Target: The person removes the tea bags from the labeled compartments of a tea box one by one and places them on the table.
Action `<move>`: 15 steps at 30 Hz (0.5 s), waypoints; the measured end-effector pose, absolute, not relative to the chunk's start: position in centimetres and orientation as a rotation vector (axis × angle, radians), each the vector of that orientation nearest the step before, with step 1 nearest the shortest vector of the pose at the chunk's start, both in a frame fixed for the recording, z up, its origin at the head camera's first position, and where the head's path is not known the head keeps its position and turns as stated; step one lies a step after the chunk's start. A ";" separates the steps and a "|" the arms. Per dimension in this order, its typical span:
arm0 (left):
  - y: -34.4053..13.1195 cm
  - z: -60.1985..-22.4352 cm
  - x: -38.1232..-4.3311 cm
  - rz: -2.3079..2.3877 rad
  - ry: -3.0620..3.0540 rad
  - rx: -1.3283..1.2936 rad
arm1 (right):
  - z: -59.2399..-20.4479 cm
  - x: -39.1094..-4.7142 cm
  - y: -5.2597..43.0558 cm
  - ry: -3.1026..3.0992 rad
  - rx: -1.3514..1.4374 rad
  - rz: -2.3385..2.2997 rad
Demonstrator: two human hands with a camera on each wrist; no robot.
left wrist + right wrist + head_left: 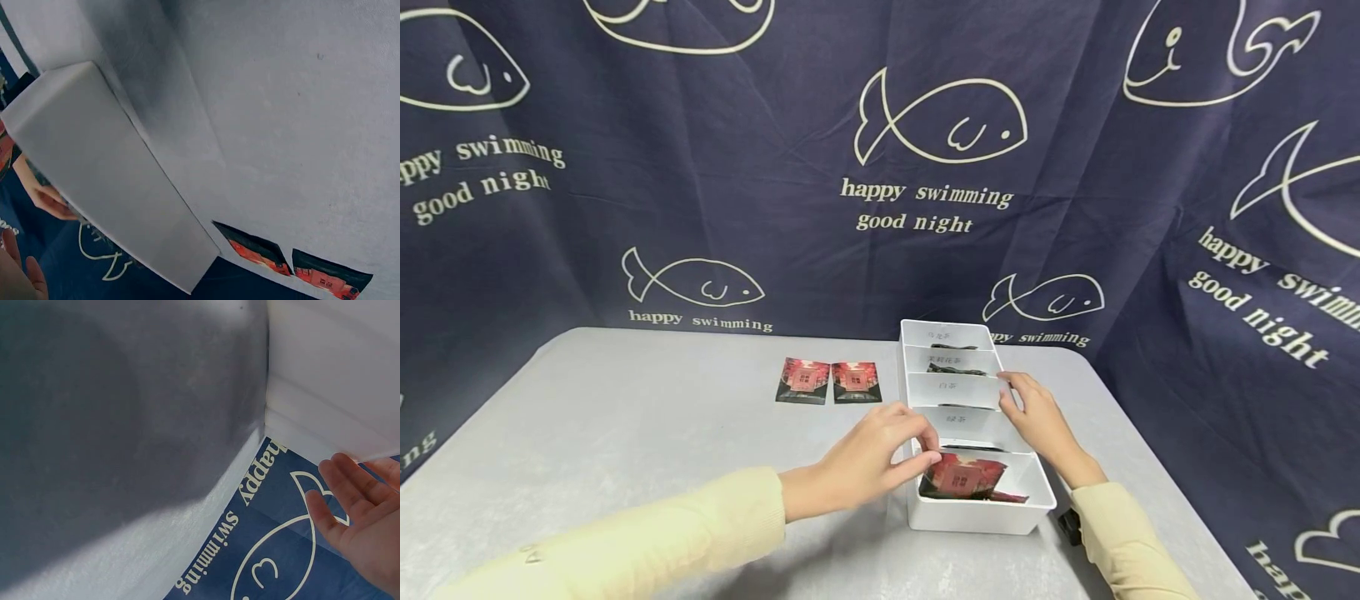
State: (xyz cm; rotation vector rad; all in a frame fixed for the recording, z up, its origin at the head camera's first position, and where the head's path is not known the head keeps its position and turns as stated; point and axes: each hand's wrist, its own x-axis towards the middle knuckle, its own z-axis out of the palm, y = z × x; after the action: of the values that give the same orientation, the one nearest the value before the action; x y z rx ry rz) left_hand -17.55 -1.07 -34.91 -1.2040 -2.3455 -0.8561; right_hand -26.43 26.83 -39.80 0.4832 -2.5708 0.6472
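Observation:
A long white divided box (981, 517) stands on the table, its dividers labelled with Chinese tea names. My left hand (868, 454) hovers over the near left rim, thumb and index tips close together by the upper corner of a red tea packet (966, 477). That packet leans in the nearest compartment, over another red packet edge. In the left wrist view my left fingers (36, 278) show apart, with nothing between them. My right hand (1037, 417) is at the box's right rim, fingertips right at the edge. Its loosely extended fingers (325, 519) show in the right wrist view.
Two red and dark tea packets (802, 381) lie side by side on the grey table (647, 417), left of the box. Dark packets (955, 368) show in the farther compartments. A small black object (1070, 527) sits by the right sleeve. A navy fish-print curtain (805, 167) hangs behind.

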 end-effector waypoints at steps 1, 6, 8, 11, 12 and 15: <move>-1.2 -34.7 -17.6 -0.877 -2.337 -1.195 | -39.8 -26.4 26.8 -2.569 0.485 0.646; -1.5 -33.7 -17.7 -0.968 -2.304 -1.145 | -39.9 -26.5 26.9 -2.550 0.497 0.636; -1.6 -33.4 -17.9 -1.000 -2.293 -1.118 | -39.9 -26.5 26.9 -2.543 0.502 0.635; -1.8 -32.9 -18.3 -1.045 -2.279 -1.083 | -39.9 -26.4 26.9 -2.541 0.501 0.641; -1.9 -32.8 -18.4 -1.058 -2.281 -1.070 | -39.8 -26.4 26.9 -2.543 0.500 0.640; -2.4 -32.3 -18.8 -1.067 -2.284 -1.035 | -39.8 -26.4 26.8 -2.546 0.498 0.645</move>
State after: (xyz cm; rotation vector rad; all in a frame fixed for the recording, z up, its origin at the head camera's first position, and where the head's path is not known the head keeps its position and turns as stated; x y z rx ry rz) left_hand -18.83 -2.40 -32.33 -1.0349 -2.2835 -1.0666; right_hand -26.38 26.83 -39.76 0.4977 -2.5461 0.6451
